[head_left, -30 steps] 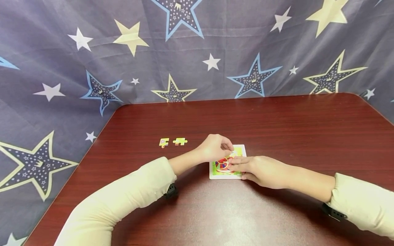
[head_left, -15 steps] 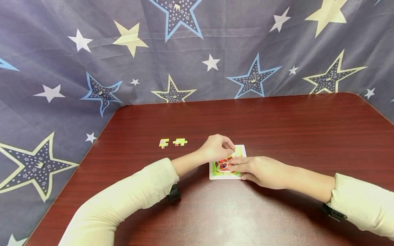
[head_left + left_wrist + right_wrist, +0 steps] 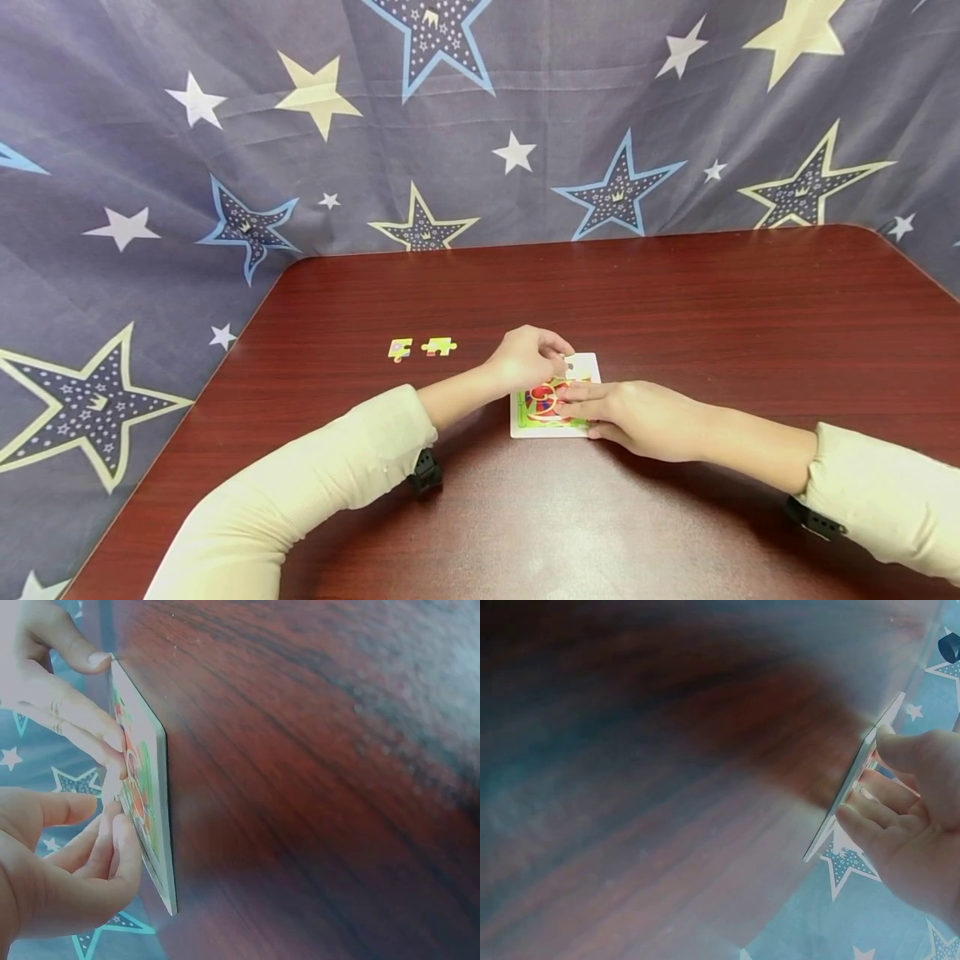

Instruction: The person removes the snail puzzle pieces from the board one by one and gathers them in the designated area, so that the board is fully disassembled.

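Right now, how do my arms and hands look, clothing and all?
Your left hand and right hand are bare. The left sleeve and right sleeve are plain and cream-coloured. A small black device shows beneath the left sleeve's end, a second device beneath the right's.

Glossy woodgrain table, cloth backdrop, smooth board

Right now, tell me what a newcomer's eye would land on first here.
Most likely the big starry cloth hanging behind the dark red table. Next, the bright puzzle on the table, with the left hand over its far left corner and the right hand on its right side. Then two loose pieces off to its left.
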The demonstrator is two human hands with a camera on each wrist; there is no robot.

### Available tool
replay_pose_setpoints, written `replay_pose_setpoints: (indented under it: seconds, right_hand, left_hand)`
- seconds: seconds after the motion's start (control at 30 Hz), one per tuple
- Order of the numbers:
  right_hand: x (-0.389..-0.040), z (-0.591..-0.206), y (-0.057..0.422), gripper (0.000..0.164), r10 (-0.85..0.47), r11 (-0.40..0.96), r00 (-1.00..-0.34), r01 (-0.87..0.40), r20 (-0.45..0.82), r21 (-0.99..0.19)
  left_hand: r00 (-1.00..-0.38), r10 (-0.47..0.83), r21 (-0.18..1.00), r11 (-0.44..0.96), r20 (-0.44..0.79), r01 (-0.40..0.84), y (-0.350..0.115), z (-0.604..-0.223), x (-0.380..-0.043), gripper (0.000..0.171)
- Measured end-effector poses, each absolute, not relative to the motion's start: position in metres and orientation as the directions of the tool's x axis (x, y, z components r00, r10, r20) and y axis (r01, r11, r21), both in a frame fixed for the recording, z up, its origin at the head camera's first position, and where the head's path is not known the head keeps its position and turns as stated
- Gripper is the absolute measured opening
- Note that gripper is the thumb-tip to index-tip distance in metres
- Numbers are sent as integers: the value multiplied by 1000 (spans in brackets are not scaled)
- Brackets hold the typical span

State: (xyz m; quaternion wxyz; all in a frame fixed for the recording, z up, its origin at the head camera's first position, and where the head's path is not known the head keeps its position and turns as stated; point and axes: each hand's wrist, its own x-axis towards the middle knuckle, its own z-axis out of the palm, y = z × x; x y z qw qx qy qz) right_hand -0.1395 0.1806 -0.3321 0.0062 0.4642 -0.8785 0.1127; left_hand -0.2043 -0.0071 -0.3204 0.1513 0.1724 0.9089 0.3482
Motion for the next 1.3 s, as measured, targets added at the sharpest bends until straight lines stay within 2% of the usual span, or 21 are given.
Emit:
replay_pose_setpoints:
  seconds: [0.33, 0.8, 1.17, 1.3]
  right_hand:
    - [-140, -333, 182, 40, -808, 546, -577, -810, 122, -213]
    - [-139, -334, 183, 39, -812, 544, -569, -818, 128, -184]
    - [-139, -334, 183, 40, -816, 540, -564, -822, 124, -184]
    - [-140, -334, 183, 40, -814, 542, -568, -818, 119, -191]
  left_hand:
    - [-904, 415, 690, 684, -102, 236, -4, -322, -205, 15]
    - [-904, 424, 756, 608, -53, 241, 5, -322, -205, 8]
    - [-902, 424, 709, 613, 79, 350, 0, -321, -207, 4]
    - [-916, 388, 707, 619, 101, 341, -7, -315, -213, 4]
